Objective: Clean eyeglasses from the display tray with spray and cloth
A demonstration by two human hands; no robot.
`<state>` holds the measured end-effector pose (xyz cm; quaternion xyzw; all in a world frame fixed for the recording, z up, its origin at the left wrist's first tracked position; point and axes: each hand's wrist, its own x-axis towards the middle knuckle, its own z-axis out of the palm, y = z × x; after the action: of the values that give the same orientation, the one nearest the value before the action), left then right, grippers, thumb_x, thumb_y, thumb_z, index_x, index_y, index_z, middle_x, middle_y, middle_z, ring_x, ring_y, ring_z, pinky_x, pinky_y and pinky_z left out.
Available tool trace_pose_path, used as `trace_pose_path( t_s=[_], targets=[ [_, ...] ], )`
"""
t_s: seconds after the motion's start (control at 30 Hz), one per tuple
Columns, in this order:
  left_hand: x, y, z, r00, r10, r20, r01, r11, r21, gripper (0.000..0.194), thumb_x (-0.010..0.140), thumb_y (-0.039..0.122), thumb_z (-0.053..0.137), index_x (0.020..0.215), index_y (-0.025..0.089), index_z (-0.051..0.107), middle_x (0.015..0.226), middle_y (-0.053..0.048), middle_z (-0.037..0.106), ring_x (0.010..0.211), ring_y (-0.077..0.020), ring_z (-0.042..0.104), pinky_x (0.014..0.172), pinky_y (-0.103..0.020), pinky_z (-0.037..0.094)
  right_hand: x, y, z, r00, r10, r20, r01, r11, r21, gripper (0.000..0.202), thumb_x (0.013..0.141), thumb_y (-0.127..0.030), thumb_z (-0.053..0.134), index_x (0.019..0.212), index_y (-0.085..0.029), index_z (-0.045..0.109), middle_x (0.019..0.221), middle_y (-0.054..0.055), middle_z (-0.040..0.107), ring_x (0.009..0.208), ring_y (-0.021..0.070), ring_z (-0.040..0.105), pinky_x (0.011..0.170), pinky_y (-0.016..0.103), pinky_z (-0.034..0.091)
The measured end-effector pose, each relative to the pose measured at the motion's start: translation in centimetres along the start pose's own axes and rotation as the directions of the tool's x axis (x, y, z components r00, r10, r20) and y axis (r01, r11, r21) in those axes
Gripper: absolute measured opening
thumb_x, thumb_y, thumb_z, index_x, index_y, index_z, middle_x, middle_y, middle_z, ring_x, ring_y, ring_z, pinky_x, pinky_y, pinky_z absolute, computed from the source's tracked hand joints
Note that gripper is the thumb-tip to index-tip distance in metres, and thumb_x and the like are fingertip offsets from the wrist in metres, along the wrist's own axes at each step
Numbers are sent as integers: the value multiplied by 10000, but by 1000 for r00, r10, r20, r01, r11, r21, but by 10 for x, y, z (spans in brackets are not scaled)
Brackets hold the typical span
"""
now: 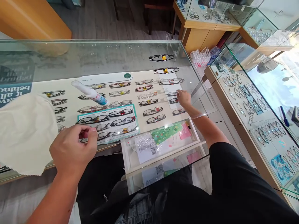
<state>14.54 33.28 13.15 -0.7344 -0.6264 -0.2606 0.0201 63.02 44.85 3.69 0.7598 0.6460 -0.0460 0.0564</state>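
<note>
My left hand is at the left, over the glass display case, its fingers curled with the thumb against the index finger. A cream cloth lies just beyond it, at the far left; whether the fingers pinch anything is too small to tell. Inside the case, my right hand reaches to a pair of eyeglasses on a white strip, its fingertips closed at the frame's right end. Rows of eyeglasses lie on the cream shelf. A white and blue tube points across the left rows.
An open drawer with papers and a green leaflet sits below the case, near my body. The case's glass edge runs along the back. Another glass case stands at the right, with plastic bags on the floor beyond.
</note>
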Motion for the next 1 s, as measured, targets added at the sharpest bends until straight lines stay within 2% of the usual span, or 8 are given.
trace_pose_path(
  t_s=[0.2, 0.37, 0.5, 0.67, 0.77, 0.83, 0.93, 1.0],
  targets=[
    [0, -5, 2, 999, 39, -37, -39, 999, -7, 139, 963, 321, 591, 854, 236, 608, 740, -15, 643, 754, -225, 592, 690, -335, 405, 29, 1, 11, 998, 59, 26, -59, 998, 7, 412, 1103, -230, 415, 1380, -237, 720, 1236, 147, 803, 1076, 264, 722, 788, 313, 448],
    [0, -4, 1, 999, 32, -27, -32, 999, -13, 132, 961, 304, 587, 851, 232, 597, 742, -12, 637, 740, -215, 577, 697, -330, 410, 30, -7, 0, 1000, 23, 20, -23, 1000, 3, 404, 1098, -227, 413, 1350, -213, 728, 1247, 158, 796, 1077, 280, 726, 800, 326, 446],
    [1, -2, 2, 999, 30, -12, -30, 999, -12, 134, 964, 305, 583, 854, 228, 597, 748, -17, 638, 741, -215, 574, 694, -331, 406, 6, -26, -11, 999, -53, -6, 53, 999, 10, 486, 1137, -250, 274, 1475, -181, 617, 1344, 181, 762, 1162, 291, 711, 822, 338, 434],
    [1, -3, 2, 1000, 18, -21, -18, 1000, -6, 144, 957, 308, 579, 840, 227, 597, 739, -19, 634, 744, -215, 565, 684, -332, 390, -57, -61, -19, 959, -272, 83, 269, 962, 46, 484, 1159, -344, 271, 1475, -213, 613, 1343, 142, 778, 1173, 281, 720, 830, 334, 426],
    [1, -2, 3, 1000, 14, -20, -14, 1000, 4, 152, 957, 311, 573, 835, 223, 595, 740, -19, 637, 747, -208, 560, 684, -327, 381, -104, -79, -26, 882, -428, 195, 418, 904, 94, 390, 1127, -389, 426, 1362, -244, 701, 1184, 103, 834, 1034, 264, 756, 755, 318, 412],
    [2, -2, 4, 1000, 10, -17, -10, 1000, 5, 155, 954, 316, 575, 832, 221, 590, 740, -17, 632, 750, -202, 553, 686, -322, 377, -136, -89, -35, 798, -545, 258, 523, 839, 151, 300, 1078, -419, 556, 1266, -287, 749, 1117, 57, 847, 980, 242, 759, 725, 302, 398],
    [2, -3, 5, 1000, 0, -7, 0, 1000, 2, 170, 953, 328, 580, 822, 219, 581, 730, -13, 615, 745, -194, 537, 681, -316, 364, -181, -102, -59, 581, -747, 322, 675, 664, 321, 277, 1074, -351, 560, 1259, -264, 747, 1052, 56, 846, 939, 224, 754, 698, 298, 370],
    [1, -3, 5, 1000, -4, -1, 4, 1000, 4, 176, 955, 335, 582, 823, 219, 580, 728, -12, 609, 744, -191, 529, 678, -313, 355, -207, -108, -85, 477, -823, 309, 712, 567, 414, 280, 1079, -325, 546, 1256, -236, 743, 982, 59, 840, 885, 220, 746, 676, 301, 346]
  ],
)
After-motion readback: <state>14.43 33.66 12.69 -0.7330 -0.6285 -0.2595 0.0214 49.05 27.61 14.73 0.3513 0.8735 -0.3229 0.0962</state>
